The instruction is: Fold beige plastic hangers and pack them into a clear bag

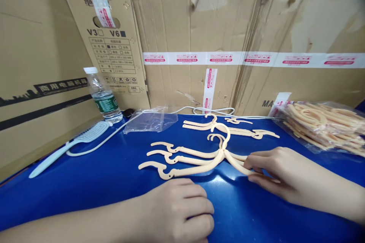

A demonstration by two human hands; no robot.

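Several cream plastic folding clothes hangers (199, 169) lie bunched in the middle of the table, hooks pointing away from me and hinged end pieces spread to the left. My right hand (276, 172) pinches the right arm of the front hanger between thumb and fingers, covering its end. My left hand (185, 209) rests at the near edge of the view, just in front of the hangers and apart from them. Its fingers are curled in, the palm side is hidden, and nothing sticks out of it. More hanger parts (239, 131) lie behind the bunch.
At the right back sits a clear bag of hangers (325, 125). On the left are a pale blue hairbrush (71, 144), a water bottle (104, 98), a clear plastic bag (151, 119) and a white cable (97, 151). Cardboard boxes (199, 19) wall the blue table (114, 174).
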